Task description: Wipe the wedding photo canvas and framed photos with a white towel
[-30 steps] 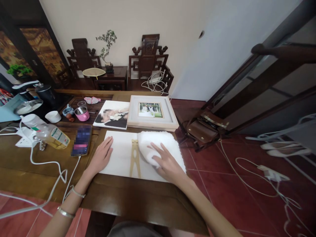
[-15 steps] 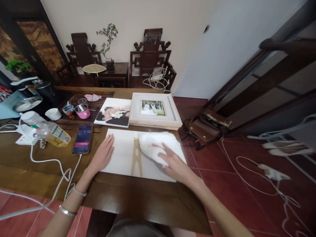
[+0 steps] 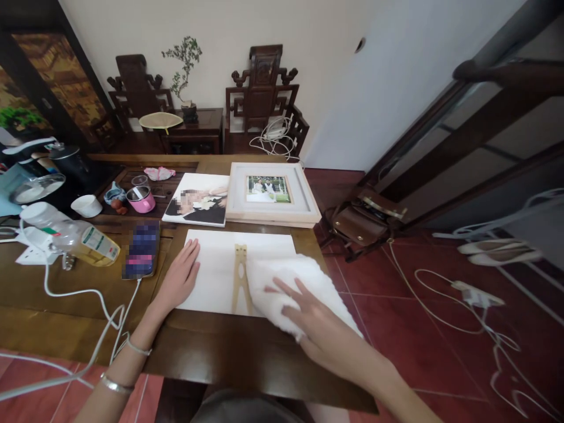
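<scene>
A white board (image 3: 214,276) lies flat on the wooden table, with a tan A-shaped stand (image 3: 240,282) fixed along its middle. My left hand (image 3: 180,273) rests flat on the board's left edge, fingers stretched out. Under my right hand (image 3: 308,314) is a fluffy white cloth (image 3: 282,276), pressed and bunched against the board's right part. The cloth covers that side and hangs over the near right edge. Part of it is gathered beneath my fingers.
Behind the board are a light wooden photo frame (image 3: 304,202) and a photo panel (image 3: 200,200). On the left lie a phone (image 3: 141,249), a bottle of yellow liquid (image 3: 94,241), a pink cup (image 3: 141,200) and white cables. A brown bag (image 3: 359,223) is past the right edge.
My right hand has moved the cloth toward me and rightward, uncovering the board's far right corner. My left hand stays on the board. The view has shifted slightly.
</scene>
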### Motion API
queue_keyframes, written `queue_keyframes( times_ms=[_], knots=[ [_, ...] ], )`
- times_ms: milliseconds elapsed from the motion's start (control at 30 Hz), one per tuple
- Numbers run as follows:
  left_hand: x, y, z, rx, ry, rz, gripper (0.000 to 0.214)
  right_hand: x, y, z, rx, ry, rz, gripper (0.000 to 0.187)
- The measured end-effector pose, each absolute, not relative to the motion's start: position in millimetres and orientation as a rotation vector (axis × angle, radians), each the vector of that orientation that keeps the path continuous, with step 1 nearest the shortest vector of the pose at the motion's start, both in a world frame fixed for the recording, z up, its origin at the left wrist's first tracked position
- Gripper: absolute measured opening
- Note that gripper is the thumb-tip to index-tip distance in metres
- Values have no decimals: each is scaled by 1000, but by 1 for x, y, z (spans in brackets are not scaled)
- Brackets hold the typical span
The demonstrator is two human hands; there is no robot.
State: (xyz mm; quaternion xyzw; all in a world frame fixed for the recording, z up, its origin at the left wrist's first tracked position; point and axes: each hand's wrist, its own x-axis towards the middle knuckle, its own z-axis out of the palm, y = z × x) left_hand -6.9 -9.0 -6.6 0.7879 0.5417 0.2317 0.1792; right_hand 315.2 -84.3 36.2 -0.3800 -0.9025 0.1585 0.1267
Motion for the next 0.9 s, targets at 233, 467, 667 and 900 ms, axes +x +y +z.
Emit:
queue_keyframes(
  times_ms=[233, 467, 667, 900],
  knots=[
    [-8, -8, -7, 2260, 1532, 635, 51, 318, -75, 36, -1161, -2594, 532, 41],
    [-12, -7, -12, 2299, 1518, 642, 52, 302, 14, 26, -1260, -2635, 370, 28],
    [-10, -7, -12, 2270, 1532, 656, 51, 302, -8, 33, -1286, -2625, 468, 34],
    [-9, -7, -13, 2270, 1538, 663, 50, 313, -98, 66, -1248, -2731, 920, 36]
  ],
)
